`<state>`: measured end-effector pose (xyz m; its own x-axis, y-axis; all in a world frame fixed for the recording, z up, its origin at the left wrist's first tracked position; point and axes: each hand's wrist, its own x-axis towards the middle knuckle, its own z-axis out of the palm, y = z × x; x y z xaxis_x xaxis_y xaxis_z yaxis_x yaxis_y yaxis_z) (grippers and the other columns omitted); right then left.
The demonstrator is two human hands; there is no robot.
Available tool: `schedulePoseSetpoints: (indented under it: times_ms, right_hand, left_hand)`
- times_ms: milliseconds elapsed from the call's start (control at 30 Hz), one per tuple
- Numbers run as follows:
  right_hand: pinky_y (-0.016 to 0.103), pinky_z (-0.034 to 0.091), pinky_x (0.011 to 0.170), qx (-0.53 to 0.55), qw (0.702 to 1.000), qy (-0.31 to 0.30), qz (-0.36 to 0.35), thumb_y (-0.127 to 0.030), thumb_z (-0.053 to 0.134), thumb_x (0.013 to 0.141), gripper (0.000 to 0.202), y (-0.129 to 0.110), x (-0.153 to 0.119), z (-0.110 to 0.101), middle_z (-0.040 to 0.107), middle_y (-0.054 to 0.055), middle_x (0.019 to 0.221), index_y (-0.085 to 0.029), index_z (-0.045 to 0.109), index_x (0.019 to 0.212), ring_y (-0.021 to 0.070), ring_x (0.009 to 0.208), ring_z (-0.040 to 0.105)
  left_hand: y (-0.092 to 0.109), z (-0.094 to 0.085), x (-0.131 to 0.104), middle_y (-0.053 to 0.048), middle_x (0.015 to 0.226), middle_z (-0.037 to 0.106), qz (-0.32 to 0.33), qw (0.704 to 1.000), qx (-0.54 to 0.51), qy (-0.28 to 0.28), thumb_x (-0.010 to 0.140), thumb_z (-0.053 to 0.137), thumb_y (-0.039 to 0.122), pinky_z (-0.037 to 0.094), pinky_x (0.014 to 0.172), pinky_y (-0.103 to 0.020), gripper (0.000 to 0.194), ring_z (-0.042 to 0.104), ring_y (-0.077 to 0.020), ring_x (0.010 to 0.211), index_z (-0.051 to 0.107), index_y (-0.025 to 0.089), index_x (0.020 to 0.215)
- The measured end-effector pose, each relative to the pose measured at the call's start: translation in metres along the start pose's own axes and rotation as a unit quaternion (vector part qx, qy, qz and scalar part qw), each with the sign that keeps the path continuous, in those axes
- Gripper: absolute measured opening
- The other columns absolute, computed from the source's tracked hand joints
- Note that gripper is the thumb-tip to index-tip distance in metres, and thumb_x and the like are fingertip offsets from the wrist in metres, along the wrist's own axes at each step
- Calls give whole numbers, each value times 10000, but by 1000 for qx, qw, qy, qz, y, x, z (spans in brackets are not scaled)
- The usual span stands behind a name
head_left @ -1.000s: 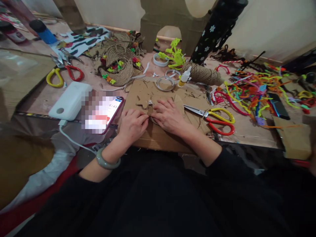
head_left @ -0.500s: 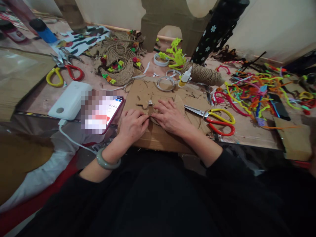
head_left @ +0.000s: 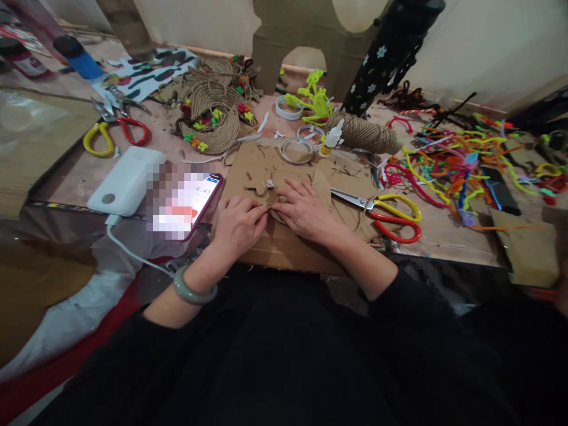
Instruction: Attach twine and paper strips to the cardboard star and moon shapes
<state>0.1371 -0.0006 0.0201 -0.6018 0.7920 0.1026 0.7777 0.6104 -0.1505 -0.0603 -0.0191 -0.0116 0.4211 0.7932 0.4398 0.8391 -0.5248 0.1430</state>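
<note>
In the head view my left hand (head_left: 241, 226) has its fingers bent and closed, thumb and forefinger pinched at the edge of a cut cardboard piece (head_left: 321, 184). My right hand (head_left: 305, 212) lies over that curved piece, its thumb and forefinger closed at the same spot while the other fingers rest on top. The fingertips of both hands nearly meet, and they hide the pinched edge. Underneath is a larger cardboard sheet (head_left: 239, 163). A small white scrap (head_left: 270, 184) lies just beyond my fingers. Scissors with red and yellow handles (head_left: 394, 216) rest right of my right hand.
A glue bottle (head_left: 331, 141), tape rings (head_left: 297, 150) and a twine spool (head_left: 364, 133) stand behind the sheet. On the left are a phone (head_left: 206, 192), a white power bank (head_left: 126, 180) and pliers (head_left: 126, 121). Tangled pipe cleaners (head_left: 461, 171) spread over the right side.
</note>
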Motion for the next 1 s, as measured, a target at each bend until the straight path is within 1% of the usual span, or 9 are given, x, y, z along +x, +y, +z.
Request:
schedulePoseSetpoints:
  times_ms: [200, 333, 433, 467, 533, 633, 733, 867, 1000]
  right_hand:
    - [566, 361, 1087, 60, 998, 13, 2, -256, 476, 934, 294, 7, -2, 2, 600, 85, 1332, -232, 718, 1101, 309, 1378, 398]
    - [558, 355, 1098, 66, 994, 89, 9, -247, 508, 911, 253, 15, -11, -10, 657, 97, 1242, -216, 733, 1022, 300, 1350, 438]
    - [462, 470, 997, 73, 984, 160, 23, -263, 487, 916, 249, 32, -32, -26, 723, 90, 1036, -200, 727, 909, 251, 1150, 599]
    - [442, 493, 958, 59, 983, 169, 41, -274, 477, 921, 255, 39, -43, -31, 730, 87, 989, -200, 720, 903, 232, 1051, 640]
    - [425, 521, 891, 9, 979, 172, 109, -314, 495, 912, 256, 56, -68, -39, 732, 101, 969, -184, 715, 899, 237, 965, 661]
    - [456, 513, 909, -76, 966, 135, 206, -334, 468, 914, 323, 81, -106, -40, 713, 137, 1083, -149, 698, 1043, 273, 1012, 652]
    - [464, 508, 930, -89, 970, 64, 219, -293, 426, 910, 359, 101, -132, -37, 695, 162, 1125, -126, 692, 1084, 281, 1049, 645]
    - [442, 493, 974, -83, 970, 19, 228, -266, 372, 905, 402, 114, -143, -43, 676, 166, 1184, -116, 685, 1107, 272, 1122, 621]
    - [410, 508, 938, -84, 967, -79, 225, -299, 439, 855, 444, 118, -142, -59, 666, 138, 1216, -141, 625, 1226, 271, 1105, 629]
  left_hand:
    - [1, 0, 1, -58, 878, 699, -1, 1000, -4, 6, 894, 556, 299, 333, 786, -408, 197, 576, -242, 883, 734, 240, 953]
    - [0, 0, 1, -60, 875, 696, -7, 1000, -12, 8, 887, 561, 291, 331, 787, -410, 190, 572, -242, 882, 735, 236, 941]
    - [1, 1, 1, -66, 867, 687, -9, 1000, -21, 10, 887, 559, 290, 334, 788, -417, 189, 566, -247, 887, 734, 236, 929]
    - [1, 1, 1, -67, 867, 685, -8, 1000, -22, 11, 886, 559, 289, 335, 789, -420, 188, 564, -248, 888, 734, 234, 926]
    - [1, 1, 0, -67, 864, 684, -3, 1000, -20, 15, 884, 561, 287, 337, 788, -421, 186, 564, -248, 885, 735, 229, 917]
    - [1, 1, 0, -66, 859, 684, 1, 1000, -17, 22, 879, 569, 283, 340, 794, -421, 182, 567, -248, 885, 736, 223, 916]
    - [1, 1, 0, -66, 867, 684, -2, 1000, -17, 21, 874, 574, 284, 341, 803, -424, 179, 565, -249, 893, 736, 227, 924]
    - [1, 2, 1, -64, 850, 683, -4, 1000, -13, 22, 873, 576, 287, 340, 790, -422, 177, 563, -251, 883, 738, 229, 914]
    - [1, 2, 1, -55, 840, 686, 3, 1000, -6, 30, 869, 582, 287, 339, 791, -421, 168, 566, -249, 876, 738, 231, 895]
